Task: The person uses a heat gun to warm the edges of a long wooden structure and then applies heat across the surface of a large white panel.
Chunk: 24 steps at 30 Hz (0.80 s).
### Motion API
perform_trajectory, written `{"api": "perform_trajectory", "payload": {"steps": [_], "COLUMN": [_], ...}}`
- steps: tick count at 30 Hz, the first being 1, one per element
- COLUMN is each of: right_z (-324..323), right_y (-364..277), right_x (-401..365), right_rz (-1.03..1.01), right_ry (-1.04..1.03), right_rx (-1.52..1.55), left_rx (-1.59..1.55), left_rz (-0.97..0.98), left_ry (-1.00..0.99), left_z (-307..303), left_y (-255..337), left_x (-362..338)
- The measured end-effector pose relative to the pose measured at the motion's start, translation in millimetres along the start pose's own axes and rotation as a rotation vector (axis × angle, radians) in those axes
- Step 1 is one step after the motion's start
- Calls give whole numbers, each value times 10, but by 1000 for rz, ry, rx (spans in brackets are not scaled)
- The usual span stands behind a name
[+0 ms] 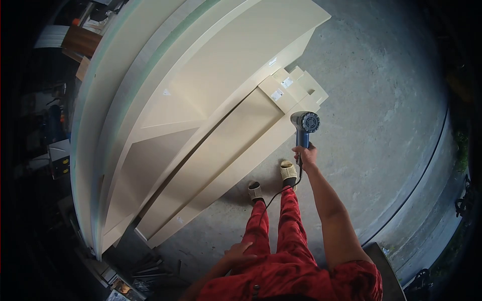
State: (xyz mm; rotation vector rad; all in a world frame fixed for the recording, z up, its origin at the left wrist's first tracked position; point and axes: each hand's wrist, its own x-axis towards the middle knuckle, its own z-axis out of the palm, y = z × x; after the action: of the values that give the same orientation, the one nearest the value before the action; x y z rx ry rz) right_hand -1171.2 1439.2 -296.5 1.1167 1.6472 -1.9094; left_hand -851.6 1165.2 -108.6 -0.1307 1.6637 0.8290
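My right hand (307, 154) is wrapped round the blue handle of a heat gun (304, 124), its round black vented back turned up toward me. A dark cord runs from the handle down past my legs. Beyond the gun lie cream boards (241, 125), long and flat-faced, with stacked cream block-shaped pieces (296, 90) at their far end. Small white labels are stuck on these pieces. My left hand (238, 254) is low by my thigh, fingers stretched out and holding nothing.
Large cream panels (211, 65) with pale green edges stand along the left. Grey concrete floor (371, 100) spreads to the right, where a dark cable (416, 185) runs across it. Tools and clutter fill the dark left edge. Dark slats (150, 271) lie at the lower left.
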Motion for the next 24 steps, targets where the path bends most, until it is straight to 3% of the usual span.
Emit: {"api": "perform_trajectory", "payload": {"steps": [3,18,24], "right_z": [-21,-109,-165], "right_y": [137,270,341], "right_x": [164,380,455], "right_rz": [-1,32,18], "right_ry": [5,-27,-35], "right_rx": [-3,-24,-36], "left_rx": [95,-708,-680], "left_rz": [-189,-393,-389], "left_ry": [-173,-46,-64], "left_z": [-77,431,490], "left_y": [291,131,34], "left_x": [-484,-422,-383]}}
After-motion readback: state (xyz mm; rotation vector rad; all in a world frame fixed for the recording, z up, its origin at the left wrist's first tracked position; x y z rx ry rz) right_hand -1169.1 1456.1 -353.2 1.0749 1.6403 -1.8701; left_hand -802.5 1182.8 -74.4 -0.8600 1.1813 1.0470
